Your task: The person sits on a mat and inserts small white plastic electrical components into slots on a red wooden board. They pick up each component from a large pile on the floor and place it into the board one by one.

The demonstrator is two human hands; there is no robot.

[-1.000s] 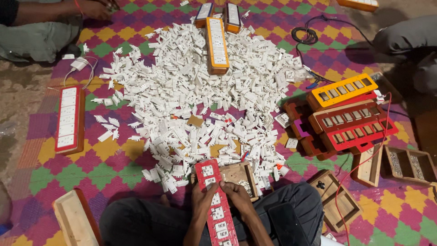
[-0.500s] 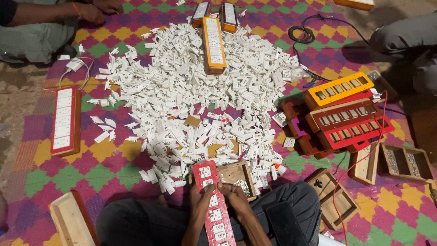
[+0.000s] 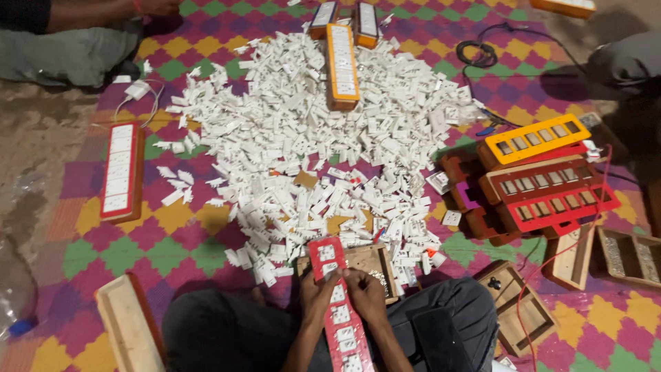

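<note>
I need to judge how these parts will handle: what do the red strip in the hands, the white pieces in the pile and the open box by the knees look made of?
Red strip: probably moulded plastic, smooth with a slight sheen.
White pieces: likely hard plastic, uniform glossy white.
Open box: looks like unfinished wood, matte tan.

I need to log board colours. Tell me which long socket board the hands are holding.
The red-framed long board with white sockets, held by both the left hand and right hand over the lap. The orange-framed board lies untouched on the white pile.
</note>
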